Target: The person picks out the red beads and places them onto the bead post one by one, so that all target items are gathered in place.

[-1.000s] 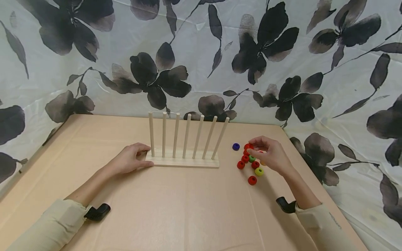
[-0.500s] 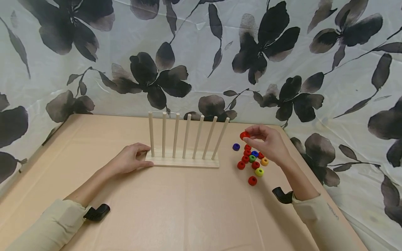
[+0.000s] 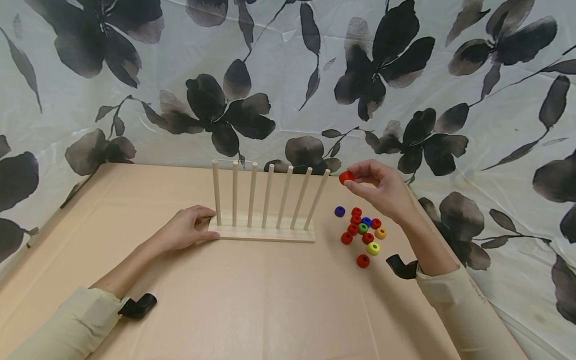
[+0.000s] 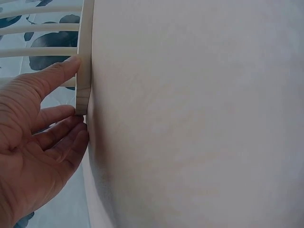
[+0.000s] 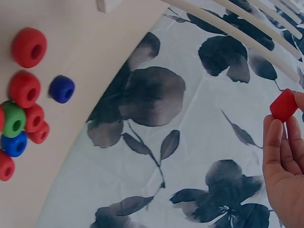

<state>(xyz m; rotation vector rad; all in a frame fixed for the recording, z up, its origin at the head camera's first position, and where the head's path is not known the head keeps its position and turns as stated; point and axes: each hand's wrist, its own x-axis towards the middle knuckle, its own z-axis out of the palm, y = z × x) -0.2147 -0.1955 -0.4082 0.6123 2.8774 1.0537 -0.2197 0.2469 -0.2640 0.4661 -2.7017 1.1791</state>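
A wooden peg rack (image 3: 261, 232) with several upright dowels stands on the table. At its left end my left hand (image 3: 189, 228) grips the base; in the left wrist view the thumb lies on the base's (image 4: 83, 90) top and the fingers bend around its end. My right hand (image 3: 382, 192) pinches a red bead (image 3: 346, 177) between thumb and fingertips, raised just right of the rightmost dowel (image 3: 317, 198). The right wrist view has this red bead (image 5: 283, 105) at its right edge, apart from the dowels.
Below my right hand lies a loose group of beads: several red ones (image 3: 363, 260), a green bead (image 3: 362, 228), a yellow bead (image 3: 373, 248), an orange bead (image 3: 380, 233) and two blue ones (image 3: 339, 211). A flower-printed cloth (image 3: 292, 65) hangs behind the table (image 3: 252, 300).
My right hand has lifted the red bead from the group and carried it up and left, near the rightmost dowel. The left hand and rack have stayed in place.
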